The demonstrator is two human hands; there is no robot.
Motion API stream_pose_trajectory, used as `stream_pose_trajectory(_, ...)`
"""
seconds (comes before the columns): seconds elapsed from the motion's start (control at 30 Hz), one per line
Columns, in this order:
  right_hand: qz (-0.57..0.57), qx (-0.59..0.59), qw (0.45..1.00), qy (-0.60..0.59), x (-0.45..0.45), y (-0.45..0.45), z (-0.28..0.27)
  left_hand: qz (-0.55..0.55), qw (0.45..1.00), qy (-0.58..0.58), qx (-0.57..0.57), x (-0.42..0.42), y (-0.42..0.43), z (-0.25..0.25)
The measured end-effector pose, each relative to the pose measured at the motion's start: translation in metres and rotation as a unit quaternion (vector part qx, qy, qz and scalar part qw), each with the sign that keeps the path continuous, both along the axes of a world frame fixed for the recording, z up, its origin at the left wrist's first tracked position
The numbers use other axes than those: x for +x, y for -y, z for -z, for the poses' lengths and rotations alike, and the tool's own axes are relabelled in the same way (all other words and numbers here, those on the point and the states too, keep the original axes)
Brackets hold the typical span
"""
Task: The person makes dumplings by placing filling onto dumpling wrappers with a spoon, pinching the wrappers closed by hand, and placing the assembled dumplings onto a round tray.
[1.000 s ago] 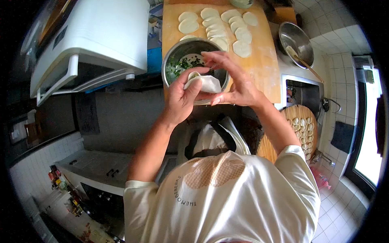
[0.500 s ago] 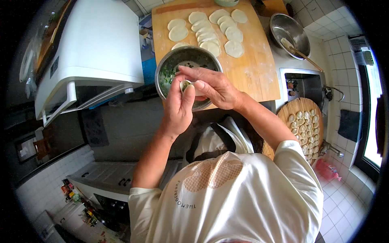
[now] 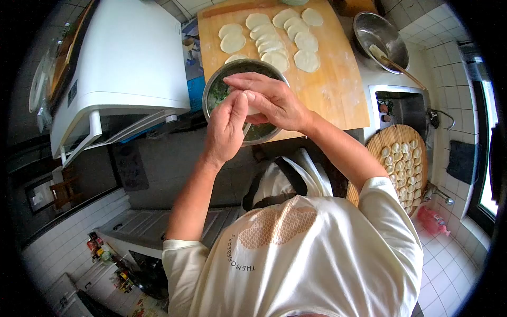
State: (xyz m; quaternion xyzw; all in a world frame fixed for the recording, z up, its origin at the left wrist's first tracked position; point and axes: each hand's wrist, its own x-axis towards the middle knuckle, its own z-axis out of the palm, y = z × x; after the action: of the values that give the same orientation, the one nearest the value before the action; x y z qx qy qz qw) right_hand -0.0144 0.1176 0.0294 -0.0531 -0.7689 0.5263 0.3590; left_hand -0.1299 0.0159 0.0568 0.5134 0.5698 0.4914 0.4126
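Left hand (image 3: 226, 129) and right hand (image 3: 281, 103) clasping pale dough (image 3: 253, 110), over metal bowl (image 3: 212, 91), shirt lettering (image 3: 244, 267) beginning "THEMO"

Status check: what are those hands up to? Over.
Left hand and right hand cupped together above metal bowl. Dough between them, mostly hidden. Nothing visibly in the way.

Wrappers (image 3: 272, 43) lie in rows across the far half of the board (image 3: 338, 98). At the near left corner stands the bowl (image 3: 253, 65), left hand (image 3: 227, 126) and right hand (image 3: 281, 104) above it. Beyond the right edge, far to near: the basin (image 3: 371, 30), spatula (image 3: 402, 71) leaning in it; the sink (image 3: 413, 106); the tray (image 3: 376, 143), with dumplings (image 3: 403, 170) on it.
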Motion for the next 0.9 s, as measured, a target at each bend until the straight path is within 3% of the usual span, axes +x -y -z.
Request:
stream_pose_trajectory(0.07,-0.084,-0.157,0.984,0.024,-0.002,0.0,0.001,0.009,0.999,0.047,-0.021,-0.001,-0.003,-0.005)
stream_pose_trajectory(0.1,-0.084,-0.158,0.984,0.024,-0.003,0.0,0.0,0.017,0.994,0.095,-0.042,-0.002,-0.005,-0.007)
stream_pose_trajectory(0.17,-0.153,-0.304,0.94,0.031,-0.005,0.0,-0.005,0.012,0.994,0.103,-0.045,-0.003,-0.007,-0.008)
stream_pose_trajectory(0.37,-0.159,-0.286,0.945,0.022,-0.012,0.003,-0.001,-0.016,0.988,0.147,-0.046,-0.001,-0.009,-0.012)
stream_pose_trajectory(0.47,-0.173,-0.346,0.921,0.034,-0.01,0.01,-0.008,-0.064,0.994,0.079,-0.037,0.005,-0.01,-0.013)
stream_pose_trajectory(0.53,-0.182,-0.379,0.907,0.029,-0.012,0.014,-0.007,-0.092,0.981,-0.163,0.046,0.005,-0.009,-0.009)
stream_pose_trajectory(0.6,-0.178,-0.347,0.92,-0.039,-0.016,0.018,-0.001,-0.094,0.978,-0.182,0.038,0.008,-0.007,-0.008)
stream_pose_trajectory(0.73,-0.17,-0.339,0.924,-0.04,-0.01,0.023,-0.007,-0.092,0.968,-0.227,0.06,0.012,-0.006,-0.008)
stream_pose_trajectory(0.9,-0.098,-0.225,0.965,-0.089,-0.007,0.033,-0.009,-0.071,0.969,-0.227,0.068,0.016,0.003,-0.01)
